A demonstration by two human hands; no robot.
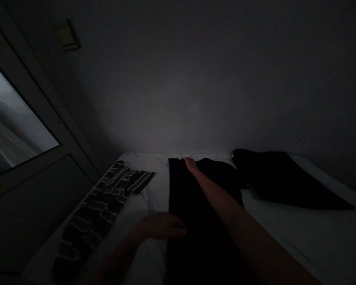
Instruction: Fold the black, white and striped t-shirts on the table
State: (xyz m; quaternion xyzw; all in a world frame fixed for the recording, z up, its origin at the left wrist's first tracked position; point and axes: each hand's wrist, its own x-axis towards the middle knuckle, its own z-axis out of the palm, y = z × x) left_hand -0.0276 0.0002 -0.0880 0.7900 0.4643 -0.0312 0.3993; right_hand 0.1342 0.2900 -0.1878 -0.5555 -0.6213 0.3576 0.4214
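A black garment, apparently a shirt, lies lengthwise before me on the white marble-patterned surface. My right hand is stretched out to its far edge, fingers closed at the cloth there. Over the near left side of this shirt hangs my left hand, its fingers loosely curved with a gap by the thumb and nothing visible in them. Dim light hides whether the left fingertips touch the cloth. To the left is a dark striped garment with pale bands, spread along the edge.
Another black garment, folded, lies on the right part of the marble-patterned surface. A grey wall rises behind. At left stands a door with a glass pane, and a small plate is fixed high on the wall.
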